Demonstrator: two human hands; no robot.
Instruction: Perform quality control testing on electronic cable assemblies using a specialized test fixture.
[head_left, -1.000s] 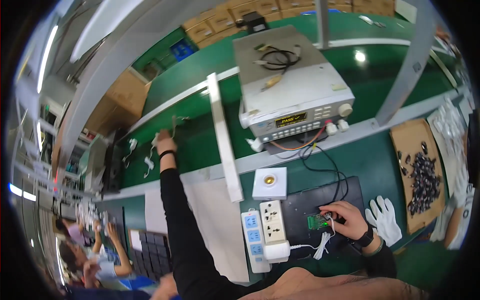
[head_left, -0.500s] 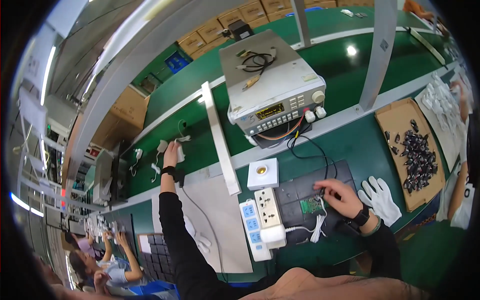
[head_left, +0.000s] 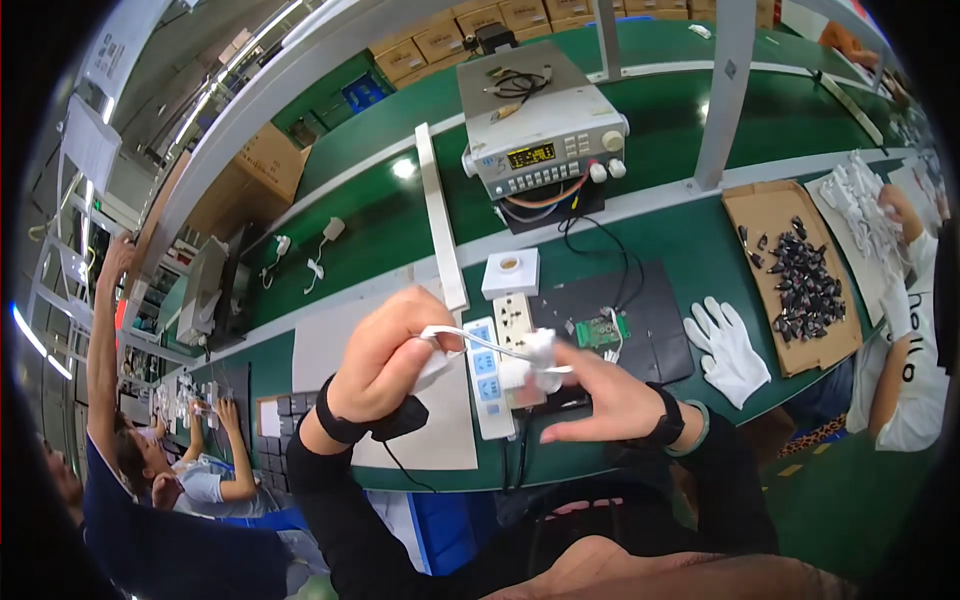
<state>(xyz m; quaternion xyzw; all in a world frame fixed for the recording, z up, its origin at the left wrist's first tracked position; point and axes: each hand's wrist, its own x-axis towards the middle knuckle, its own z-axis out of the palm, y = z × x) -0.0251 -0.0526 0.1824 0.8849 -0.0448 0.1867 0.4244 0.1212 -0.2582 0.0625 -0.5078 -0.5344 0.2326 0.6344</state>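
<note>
White cable [head_left: 478,341] is up over the power strip [head_left: 488,388], btwn L hand [head_left: 382,358] & R hand [head_left: 612,396]. L fingers pinched on it; R fingers blurry by its bundled end, can't tell if gripping tbh.

Green bench [head_left: 690,240]: white glove [head_left: 730,355], cardboard tray [head_left: 765,203], black mat [head_left: 650,320].

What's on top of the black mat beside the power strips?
A green circuit board, a white lead at it, and black cabling beyond. The right hand covers part of the mat; anything beneath the hand is hidden.
</note>
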